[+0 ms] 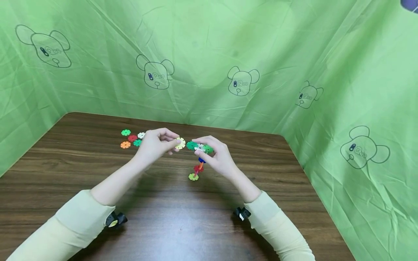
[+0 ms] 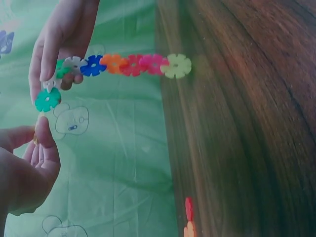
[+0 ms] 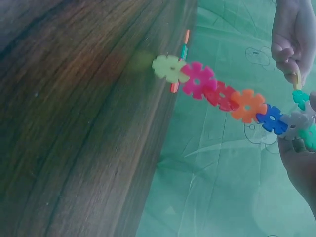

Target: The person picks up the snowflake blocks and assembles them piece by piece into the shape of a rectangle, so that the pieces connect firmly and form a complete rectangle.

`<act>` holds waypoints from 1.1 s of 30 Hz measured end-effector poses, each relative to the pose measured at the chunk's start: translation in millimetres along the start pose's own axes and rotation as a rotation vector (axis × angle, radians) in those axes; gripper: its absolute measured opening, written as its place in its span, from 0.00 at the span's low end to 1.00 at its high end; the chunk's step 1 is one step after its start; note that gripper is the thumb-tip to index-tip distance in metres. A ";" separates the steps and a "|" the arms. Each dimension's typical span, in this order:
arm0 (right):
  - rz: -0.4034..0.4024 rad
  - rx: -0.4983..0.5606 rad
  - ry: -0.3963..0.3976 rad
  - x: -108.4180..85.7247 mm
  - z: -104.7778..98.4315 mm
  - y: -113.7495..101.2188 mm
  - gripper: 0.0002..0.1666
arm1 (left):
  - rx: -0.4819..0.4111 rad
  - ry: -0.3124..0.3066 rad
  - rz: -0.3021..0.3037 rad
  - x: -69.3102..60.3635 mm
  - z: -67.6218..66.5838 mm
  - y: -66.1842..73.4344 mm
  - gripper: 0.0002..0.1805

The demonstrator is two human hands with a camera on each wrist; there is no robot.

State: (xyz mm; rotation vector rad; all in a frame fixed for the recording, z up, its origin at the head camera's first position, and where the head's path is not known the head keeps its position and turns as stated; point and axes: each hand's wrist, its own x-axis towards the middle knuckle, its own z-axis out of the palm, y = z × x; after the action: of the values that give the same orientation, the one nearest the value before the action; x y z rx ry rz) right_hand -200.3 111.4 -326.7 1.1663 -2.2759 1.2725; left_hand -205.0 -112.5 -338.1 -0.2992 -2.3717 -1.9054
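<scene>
The left hand (image 1: 157,145) pinches a pale yellow notched disc (image 1: 181,143) between thumb and fingers. Close to its right, the right hand (image 1: 219,156) grips the upper end of a chain of linked discs. A teal disc (image 2: 47,100) sticks out from that end, towards the yellow one; whether the two touch I cannot tell. From the grip hangs the rest of the chain: a blue disc (image 3: 272,119), an orange disc (image 3: 248,106), a red disc (image 3: 221,96), a pink disc (image 3: 198,80) and a yellow-green disc (image 3: 169,68) at its lower end.
On the brown wooden table (image 1: 81,163), several loose discs lie left of the left hand, among them an orange one (image 1: 125,145), a red one (image 1: 132,138) and a green one (image 1: 125,132). A green cloth (image 1: 196,43) with printed bear heads surrounds the table's back and sides.
</scene>
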 end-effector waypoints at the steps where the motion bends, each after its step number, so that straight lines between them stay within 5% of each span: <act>1: -0.011 0.003 0.003 0.0 0.4 0.1 0.17 | -0.011 -0.001 -0.005 0.0 0.9 0.4 0.13; 18: -0.100 -0.036 0.021 0.9 2.6 2.0 0.19 | -0.082 -0.010 -0.070 -1.9 8.2 5.1 0.13; 33: -0.062 0.049 -0.040 -8.7 2.9 36.9 0.20 | -0.113 -0.018 -0.102 -8.7 15.0 9.6 0.12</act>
State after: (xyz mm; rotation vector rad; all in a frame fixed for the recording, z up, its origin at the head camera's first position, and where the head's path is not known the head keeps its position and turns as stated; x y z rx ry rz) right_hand -222.5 124.0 -354.8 1.2792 -2.2297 1.3000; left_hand -193.7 -96.8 -333.9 -0.2074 -2.3384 -2.0948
